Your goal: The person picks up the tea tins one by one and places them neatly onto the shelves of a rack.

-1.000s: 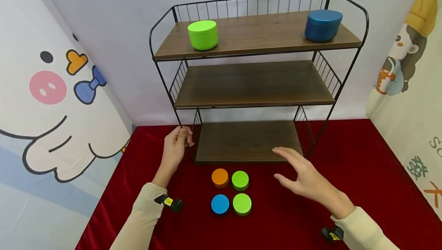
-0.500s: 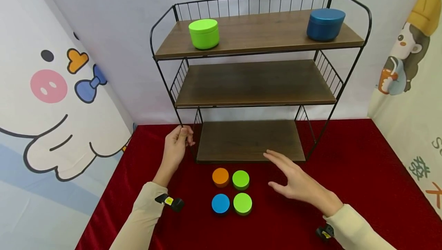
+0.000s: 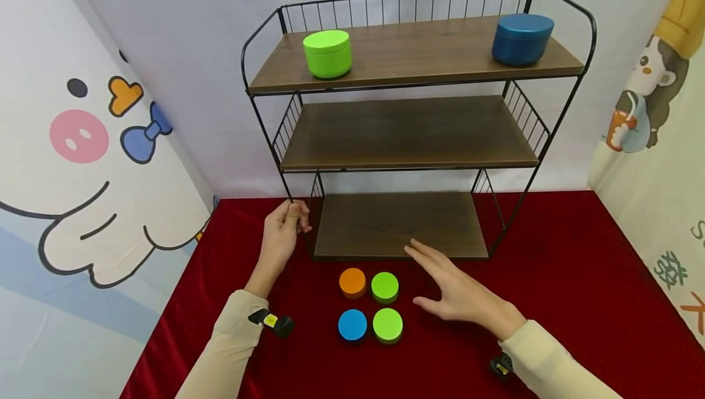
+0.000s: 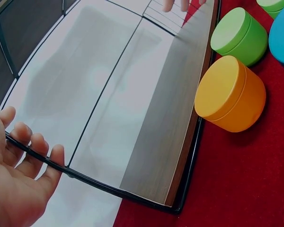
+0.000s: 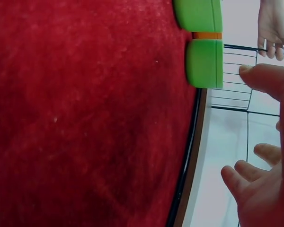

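On the left, my left hand (image 3: 281, 234) grips the black metal side frame of a three-tier shelf rack (image 3: 407, 133); the left wrist view shows its fingers curled round the bar (image 4: 54, 164). My right hand (image 3: 459, 298) is held in the air before the bottom shelf, fingers extended and thumb apart, holding nothing. Left of its thumb, in front of the rack, stand small round lidded tins: an orange tin (image 3: 352, 283) and a green tin (image 3: 385, 287) behind, a blue tin (image 3: 352, 325) and another green tin (image 3: 388, 326) before them.
The top shelf carries a bright green round tin (image 3: 327, 54) at left and a dark blue oval tin (image 3: 522, 39) at right. Red velvet cloth (image 3: 573, 264) covers the table. Printed cartoon hangings (image 3: 82, 203) flank both sides, with a pale cloth behind the rack.
My right hand has moved left, closer to the small tins, with its fingers still extended. The left hand keeps its grip on the rack frame, and the tins stay put.
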`<state>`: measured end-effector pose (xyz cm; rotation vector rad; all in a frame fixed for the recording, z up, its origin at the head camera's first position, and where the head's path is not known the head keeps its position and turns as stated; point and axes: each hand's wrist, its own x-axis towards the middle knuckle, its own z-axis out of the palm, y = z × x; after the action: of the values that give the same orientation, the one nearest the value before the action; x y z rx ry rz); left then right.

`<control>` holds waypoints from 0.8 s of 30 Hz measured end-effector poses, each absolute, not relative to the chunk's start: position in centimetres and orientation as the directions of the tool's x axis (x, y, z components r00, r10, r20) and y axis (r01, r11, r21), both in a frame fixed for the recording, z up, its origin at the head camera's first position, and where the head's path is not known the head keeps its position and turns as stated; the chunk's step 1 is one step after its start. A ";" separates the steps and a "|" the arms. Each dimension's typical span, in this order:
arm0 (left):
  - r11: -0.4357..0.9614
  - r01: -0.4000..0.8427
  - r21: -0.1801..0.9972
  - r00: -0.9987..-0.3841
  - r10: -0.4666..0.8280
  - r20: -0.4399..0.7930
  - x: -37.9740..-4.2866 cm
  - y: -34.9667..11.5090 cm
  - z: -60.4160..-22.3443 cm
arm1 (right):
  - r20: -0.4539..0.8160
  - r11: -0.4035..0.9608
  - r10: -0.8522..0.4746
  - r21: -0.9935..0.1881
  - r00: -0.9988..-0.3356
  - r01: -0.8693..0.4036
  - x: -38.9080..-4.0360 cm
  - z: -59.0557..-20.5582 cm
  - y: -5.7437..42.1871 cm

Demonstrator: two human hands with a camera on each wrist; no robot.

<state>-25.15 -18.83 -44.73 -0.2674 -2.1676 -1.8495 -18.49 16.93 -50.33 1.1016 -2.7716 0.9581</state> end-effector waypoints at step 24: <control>0.176 0.303 0.936 -0.948 -0.040 0.315 -25.0 -18.9 -44.7 | 0.120 0.528 -0.706 -0.567 -0.698 -0.632 -19.1 -52.5 13.8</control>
<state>-25.04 -18.86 -44.73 -0.2526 -2.1873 -1.8420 -19.14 13.76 -52.51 1.2553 -2.8533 0.9752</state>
